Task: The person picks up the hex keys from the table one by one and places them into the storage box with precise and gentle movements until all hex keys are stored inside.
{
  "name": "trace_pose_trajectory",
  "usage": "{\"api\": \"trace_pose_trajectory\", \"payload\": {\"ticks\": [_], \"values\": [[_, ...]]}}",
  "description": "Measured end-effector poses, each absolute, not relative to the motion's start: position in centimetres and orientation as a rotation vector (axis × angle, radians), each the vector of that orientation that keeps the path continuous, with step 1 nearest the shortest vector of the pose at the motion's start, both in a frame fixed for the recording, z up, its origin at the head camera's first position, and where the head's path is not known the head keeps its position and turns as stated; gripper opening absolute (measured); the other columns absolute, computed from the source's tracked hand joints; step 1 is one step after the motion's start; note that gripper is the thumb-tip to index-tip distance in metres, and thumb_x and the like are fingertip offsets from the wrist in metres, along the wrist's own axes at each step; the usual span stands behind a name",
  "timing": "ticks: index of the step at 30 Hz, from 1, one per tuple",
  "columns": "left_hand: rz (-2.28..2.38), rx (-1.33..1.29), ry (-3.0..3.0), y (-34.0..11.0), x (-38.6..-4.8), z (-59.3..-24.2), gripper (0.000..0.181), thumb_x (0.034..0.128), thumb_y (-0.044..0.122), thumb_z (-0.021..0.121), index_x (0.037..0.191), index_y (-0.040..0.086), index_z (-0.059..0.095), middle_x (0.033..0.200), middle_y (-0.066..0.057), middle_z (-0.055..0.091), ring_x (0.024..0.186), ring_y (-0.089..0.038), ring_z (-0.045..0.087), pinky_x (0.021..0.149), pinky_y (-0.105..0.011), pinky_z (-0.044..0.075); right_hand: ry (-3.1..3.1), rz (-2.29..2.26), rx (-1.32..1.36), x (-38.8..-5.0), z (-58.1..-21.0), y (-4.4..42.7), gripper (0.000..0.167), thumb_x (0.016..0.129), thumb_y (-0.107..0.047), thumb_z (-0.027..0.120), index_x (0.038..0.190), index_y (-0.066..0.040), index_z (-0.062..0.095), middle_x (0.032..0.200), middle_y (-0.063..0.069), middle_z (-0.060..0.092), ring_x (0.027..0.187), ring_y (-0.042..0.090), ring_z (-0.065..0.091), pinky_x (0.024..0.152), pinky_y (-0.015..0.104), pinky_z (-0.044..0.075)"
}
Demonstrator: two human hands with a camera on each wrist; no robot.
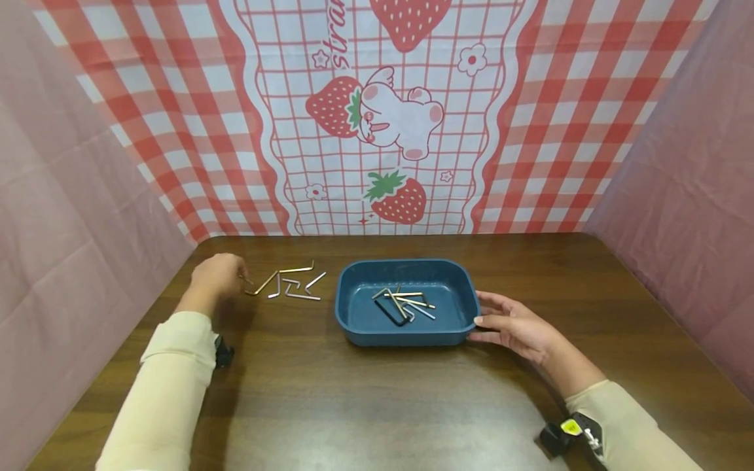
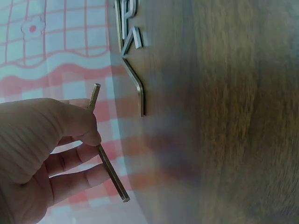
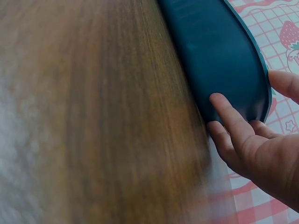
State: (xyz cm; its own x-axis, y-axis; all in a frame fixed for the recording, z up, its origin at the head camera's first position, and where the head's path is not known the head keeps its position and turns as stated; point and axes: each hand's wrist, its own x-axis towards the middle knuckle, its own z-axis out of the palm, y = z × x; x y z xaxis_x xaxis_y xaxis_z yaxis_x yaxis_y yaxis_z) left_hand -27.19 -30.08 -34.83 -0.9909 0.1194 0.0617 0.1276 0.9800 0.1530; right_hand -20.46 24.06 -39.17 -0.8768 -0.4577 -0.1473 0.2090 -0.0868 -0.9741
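Pinching a bent, bronze-toned hex key [image 2: 110,169] between thumb and fingers, the left hand [image 2: 37,135] is holding it above the table [image 2: 224,116] in the left wrist view. The key's long leg is slanting out past the thumb, showing flat facets. Just beyond the hand, loose L-shaped hex keys [image 2: 141,100] are lying on brown wood grain.

In the head view, those gold and silver pieces are sitting between the left hand and a blue tray [image 1: 406,339], near the hand. The tray is lying well to the left hand's right, its long axis running towards the right hand [image 1: 521,333], which is nearer and touching its end. Inside the smooth, round-cornered walls, gold and silver keys [image 1: 406,295] are crossing beside a black hex key [image 1: 389,313].

In the right wrist view, the right hand's mostly straight fingers are pressing the outer end wall, one digit meeting the rim. Red-and-white gingham cloth [image 3: 261,212] is hanging beyond them.
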Motion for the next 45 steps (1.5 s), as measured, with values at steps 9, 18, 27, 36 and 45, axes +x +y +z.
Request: {"api": "trace_pose_trajectory", "payload": {"ticks": [9,18,27,36,45], "values": [[-0.144,-0.377,-3.036,-28.0,-26.5,-33.9,0.014,0.0707,0.004,0.071,0.083,0.009,0.072,0.089,-0.012,0.068,0.082,-0.031,0.064,0.066,-0.051,0.051,1.749,-2.003,-0.279,-20.5,-39.2,24.1,0.074,0.095,0.0,0.055,0.151,0.008,0.007,0.15,0.038,0.016,0.106,0.028,0.063,0.093,0.049,0.047],[-0.073,-0.481,-3.009,-25.9,-26.1,-33.2,0.017,0.0681,0.004,0.071,0.084,0.01,0.072,0.087,-0.008,0.065,0.082,-0.029,0.063,0.064,-0.05,0.051,1.757,-1.995,-0.276,-20.6,-39.2,24.1,0.074,0.095,0.0,0.056,0.151,0.008,0.008,0.15,0.037,0.018,0.107,0.028,0.063,0.093,0.049,0.047],[-0.032,-0.623,-2.954,-23.6,-26.1,-32.0,0.022,0.0628,0.003,0.07,0.084,0.011,0.072,0.083,-0.005,0.061,0.074,-0.025,0.061,0.061,-0.046,0.051,1.757,-1.995,-0.268,-20.5,-39.2,24.2,0.075,0.095,0.0,0.056,0.151,0.007,0.008,0.15,0.038,0.018,0.107,0.029,0.063,0.093,0.049,0.047],[0.028,-0.714,-2.93,-20.9,-25.6,-31.1,0.026,0.0657,-0.001,0.074,0.087,0.013,0.072,0.085,-0.001,0.06,0.077,-0.026,0.061,0.062,-0.046,0.052,1.752,-2.002,-0.26,-20.5,-39.1,24.1,0.074,0.095,0.001,0.055,0.151,0.007,0.007,0.15,0.038,0.017,0.107,0.028,0.063,0.093,0.049,0.047],[0.036,-0.826,-2.871,-18.7,-25.2,-30.4,0.023,0.0672,0.002,0.076,0.084,0.018,0.072,0.083,0.001,0.058,0.072,-0.024,0.062,0.06,-0.043,0.051,1.752,-2.002,-0.266,-20.4,-39.0,24.1,0.074,0.095,-0.001,0.055,0.151,0.007,0.007,0.15,0.038,0.017,0.107,0.028,0.063,0.093,0.048,0.047]]}}
